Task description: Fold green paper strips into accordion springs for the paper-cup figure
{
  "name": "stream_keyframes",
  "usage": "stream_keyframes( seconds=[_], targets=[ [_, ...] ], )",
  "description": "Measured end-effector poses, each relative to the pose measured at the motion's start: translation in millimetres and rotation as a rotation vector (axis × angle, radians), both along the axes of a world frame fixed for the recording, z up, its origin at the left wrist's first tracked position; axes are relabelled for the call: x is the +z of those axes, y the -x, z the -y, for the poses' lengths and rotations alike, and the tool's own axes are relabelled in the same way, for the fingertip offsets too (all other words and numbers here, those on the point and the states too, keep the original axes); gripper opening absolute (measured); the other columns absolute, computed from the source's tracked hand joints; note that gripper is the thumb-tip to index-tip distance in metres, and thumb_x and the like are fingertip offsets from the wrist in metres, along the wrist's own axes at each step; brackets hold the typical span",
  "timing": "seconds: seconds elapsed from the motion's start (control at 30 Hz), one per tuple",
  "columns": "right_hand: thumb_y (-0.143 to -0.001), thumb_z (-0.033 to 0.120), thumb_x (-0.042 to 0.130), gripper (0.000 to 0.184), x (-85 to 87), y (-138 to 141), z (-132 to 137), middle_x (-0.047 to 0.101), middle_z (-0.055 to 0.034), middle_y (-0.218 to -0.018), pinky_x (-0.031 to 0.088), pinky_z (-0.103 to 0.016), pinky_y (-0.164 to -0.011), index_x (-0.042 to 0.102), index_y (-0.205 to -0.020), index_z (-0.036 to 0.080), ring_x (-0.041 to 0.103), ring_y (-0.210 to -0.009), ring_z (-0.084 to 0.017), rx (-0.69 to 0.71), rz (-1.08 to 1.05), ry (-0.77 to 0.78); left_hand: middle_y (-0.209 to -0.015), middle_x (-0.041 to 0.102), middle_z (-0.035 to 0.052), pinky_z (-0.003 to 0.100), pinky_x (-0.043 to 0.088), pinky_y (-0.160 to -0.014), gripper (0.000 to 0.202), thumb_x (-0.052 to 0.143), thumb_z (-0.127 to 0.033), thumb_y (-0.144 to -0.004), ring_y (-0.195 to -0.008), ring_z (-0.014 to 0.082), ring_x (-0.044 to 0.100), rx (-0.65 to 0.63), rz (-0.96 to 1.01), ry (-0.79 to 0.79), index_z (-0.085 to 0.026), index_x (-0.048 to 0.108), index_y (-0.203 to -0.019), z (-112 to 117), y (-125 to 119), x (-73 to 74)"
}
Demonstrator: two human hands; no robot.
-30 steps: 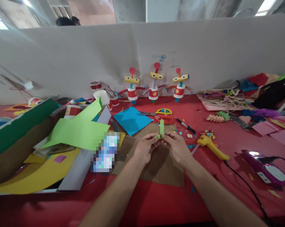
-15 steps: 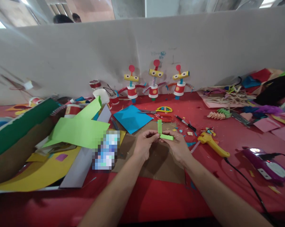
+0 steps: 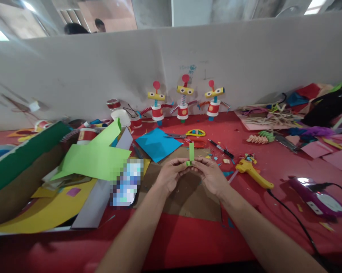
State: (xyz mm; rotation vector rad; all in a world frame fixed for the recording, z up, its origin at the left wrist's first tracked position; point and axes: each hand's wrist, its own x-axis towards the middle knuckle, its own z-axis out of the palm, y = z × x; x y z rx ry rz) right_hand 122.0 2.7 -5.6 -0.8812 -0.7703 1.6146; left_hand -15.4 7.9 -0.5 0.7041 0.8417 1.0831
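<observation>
A light green paper strip [image 3: 191, 151] is pinched between both hands, with one end standing up and the rest folded down at my fingertips. My left hand [image 3: 172, 172] grips its folded part from the left. From the right, the thumb and fingers of my right hand [image 3: 207, 172] close on the same fold. Both hands hover over a brown cardboard sheet [image 3: 185, 201]. Just beyond them lie a blue paper square [image 3: 158, 145] and yellow-handled scissors [image 3: 195, 133].
A yellow glue gun [image 3: 253, 173] and a purple power socket [image 3: 315, 197] lie right, joined by a cable. At left are a box [image 3: 25, 159] with green paper [image 3: 91, 159] and a phone [image 3: 128, 182]. Three paper-cup figures [image 3: 182, 111] stand behind. A pen [image 3: 221, 149] lies near scraps.
The strip's lower arm, which pointed right, is now folded over at the fingertips. The right hand has closed in toward the left. The view has shifted slightly.
</observation>
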Motion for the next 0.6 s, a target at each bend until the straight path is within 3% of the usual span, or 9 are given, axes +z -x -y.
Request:
stream_keyframes(
  seconds=[0.23, 0.4, 0.6],
  targets=[
    [-0.052, 0.022, 0.078, 0.022, -0.9, 0.2, 2.9, 0.062, 0.0037, -0.063, 0.045, -0.022, -0.063, 0.07, -0.072, 0.021, 0.053, -0.058, -0.008, -0.009, 0.021, -0.014, -0.065, 0.066, 0.0005, 0.028, 0.051, -0.072, 0.019, 0.078, -0.016, -0.052, -0.061, 0.0115, 0.063, 0.05, -0.055, 0.025, -0.012, 0.066, -0.066, 1.2, -2.3, 5.6],
    [-0.06, 0.022, 0.073, 0.015, -6.8, 0.0, 2.5, 0.063, 0.0022, -0.065, 0.044, -0.024, -0.064, 0.071, -0.075, 0.021, 0.053, -0.06, -0.009, -0.044, 0.1, -0.093, -0.074, 0.068, 0.0048, 0.029, 0.05, -0.075, 0.021, 0.076, -0.02, -0.057, -0.067, 0.013, 0.064, 0.012, -0.102, -0.016, -0.011, 0.069, -0.074, -0.9, 0.6, 7.9],
    [-0.068, 0.025, 0.066, 0.007, -8.5, 1.0, 2.3, 0.065, 0.0018, -0.069, 0.043, -0.027, -0.067, 0.07, -0.074, 0.022, 0.054, -0.063, -0.011, -0.093, 0.242, -0.216, -0.067, 0.066, 0.0035, 0.025, 0.046, -0.064, 0.021, 0.076, -0.023, -0.057, -0.059, 0.0102, 0.059, 0.059, -0.163, -0.061, -0.012, 0.069, -0.074, -2.7, -0.4, 6.6]
  ],
)
